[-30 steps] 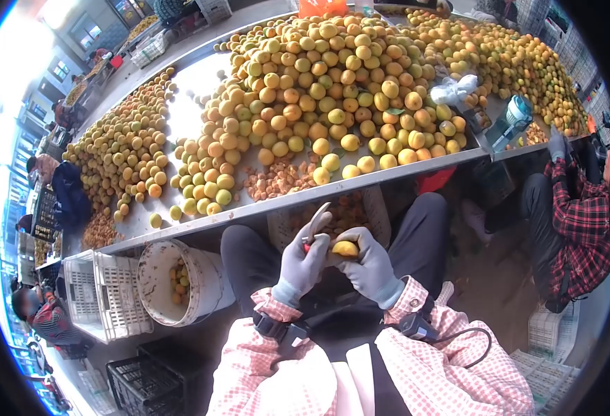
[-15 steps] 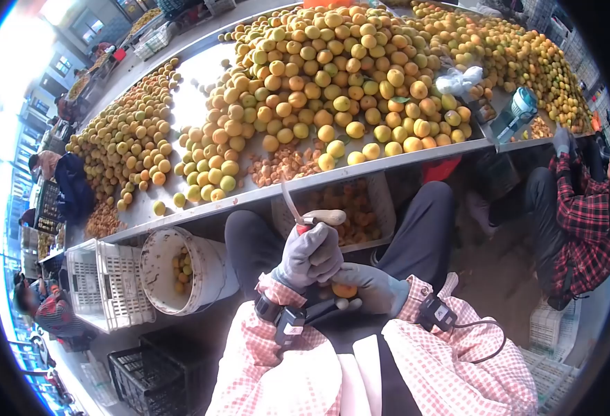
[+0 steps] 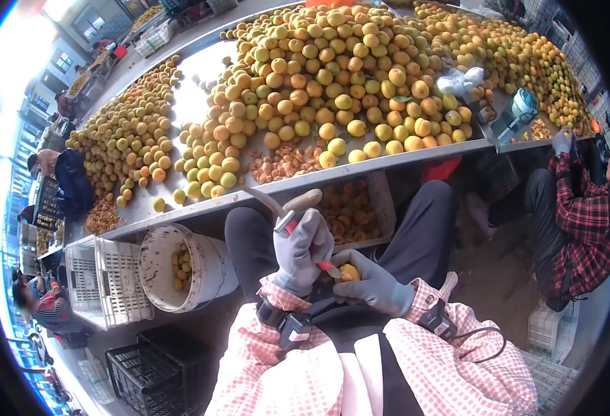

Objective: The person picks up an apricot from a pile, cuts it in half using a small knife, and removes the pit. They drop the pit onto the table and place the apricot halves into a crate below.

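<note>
My left hand (image 3: 301, 253), in a grey glove, is closed around a knife (image 3: 270, 202) with a curved blade and a red-and-grey handle. The blade points up and to the left, away from the fruit. The red lower end of the handle comes out below the fist, right at an apricot (image 3: 348, 272). That apricot sits in the fingers of my gloved right hand (image 3: 377, 286), partly covered by them. Both hands are over my lap, close together. Beyond the knife, a crate (image 3: 386, 201) of apricot pieces stands under the table edge.
Apricots (image 3: 332, 69) are heaped on the metal table (image 3: 277, 186), with brown pits (image 3: 284, 163) near its front edge. A white bucket (image 3: 211, 267) holding some apricots and white crates (image 3: 104, 284) stand at left. A person in a plaid shirt (image 3: 585, 225) sits at right.
The knife has tilted over to the left, and its lower handle end now shows at the apricot. My right hand has raised and turned the apricot, showing more of it.
</note>
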A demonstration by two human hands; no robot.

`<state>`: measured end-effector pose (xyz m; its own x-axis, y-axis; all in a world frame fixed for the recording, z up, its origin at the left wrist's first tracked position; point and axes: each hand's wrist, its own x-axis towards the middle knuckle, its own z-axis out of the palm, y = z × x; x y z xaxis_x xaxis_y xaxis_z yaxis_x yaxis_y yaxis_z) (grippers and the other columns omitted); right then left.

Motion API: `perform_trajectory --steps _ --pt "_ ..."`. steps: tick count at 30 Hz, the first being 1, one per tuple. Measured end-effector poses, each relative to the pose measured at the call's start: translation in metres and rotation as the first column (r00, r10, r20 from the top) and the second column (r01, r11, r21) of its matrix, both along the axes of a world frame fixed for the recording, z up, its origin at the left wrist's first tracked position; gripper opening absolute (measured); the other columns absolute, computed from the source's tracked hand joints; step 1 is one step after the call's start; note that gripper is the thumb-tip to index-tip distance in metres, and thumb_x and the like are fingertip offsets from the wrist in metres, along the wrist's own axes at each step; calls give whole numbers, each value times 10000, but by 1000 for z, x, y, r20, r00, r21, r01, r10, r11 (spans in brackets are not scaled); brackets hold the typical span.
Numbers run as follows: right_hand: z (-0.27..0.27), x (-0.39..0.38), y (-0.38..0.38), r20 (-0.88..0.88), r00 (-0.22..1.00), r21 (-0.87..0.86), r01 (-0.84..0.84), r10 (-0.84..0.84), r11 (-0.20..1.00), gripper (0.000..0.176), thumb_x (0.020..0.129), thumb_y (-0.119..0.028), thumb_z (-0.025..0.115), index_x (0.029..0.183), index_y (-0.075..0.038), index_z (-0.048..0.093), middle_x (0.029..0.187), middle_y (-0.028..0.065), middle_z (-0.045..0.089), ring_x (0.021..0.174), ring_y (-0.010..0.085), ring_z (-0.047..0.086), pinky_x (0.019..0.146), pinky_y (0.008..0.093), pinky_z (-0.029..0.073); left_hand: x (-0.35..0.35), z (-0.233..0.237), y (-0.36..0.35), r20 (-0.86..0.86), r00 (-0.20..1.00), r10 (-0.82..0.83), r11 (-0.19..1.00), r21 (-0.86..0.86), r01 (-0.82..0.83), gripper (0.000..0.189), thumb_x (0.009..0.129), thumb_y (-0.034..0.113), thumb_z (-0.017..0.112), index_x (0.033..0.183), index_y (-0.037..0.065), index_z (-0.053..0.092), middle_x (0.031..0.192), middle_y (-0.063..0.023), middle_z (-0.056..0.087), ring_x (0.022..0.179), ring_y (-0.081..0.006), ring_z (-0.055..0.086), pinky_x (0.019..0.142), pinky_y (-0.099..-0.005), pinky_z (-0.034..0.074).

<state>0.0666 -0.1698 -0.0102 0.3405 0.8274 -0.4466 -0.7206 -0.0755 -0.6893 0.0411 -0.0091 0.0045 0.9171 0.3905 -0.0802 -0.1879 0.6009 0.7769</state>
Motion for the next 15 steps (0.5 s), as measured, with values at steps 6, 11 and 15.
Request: perform_trajectory --steps 6,11,15 --pt "1 2 -1 -10 1000 6 -1 1 1000 387 883 -98 662 1220 -62 474 1000 35 581 722 59 562 619 188 476 -4 12 -1 219 976 7 1000 -10 -5 285 939 136 586 1183 -5 546 577 -19 443 389 -73 362 377 -217 334" --pt "8 -2 -2 -105 994 17 18 -17 1000 432 898 -89 638 1281 -59 439 1051 46 582 770 72 566 649 200 480 -8 10 -1 258 965 -44 999 -4 47 252 939 136 587 1140 -14 565 550 -22 458 390 -85 385 373 -230 338" --pt "-11 -6 -9 -132 991 158 -18 39 987 427 916 -122 628 1289 -61 430 1044 44 568 769 80 544 639 209 460 -13 12 1 282 947 -154 983 -50 175 243 937 136 587 1124 -18 567 543 -24 462 395 -87 392 376 -231 326"
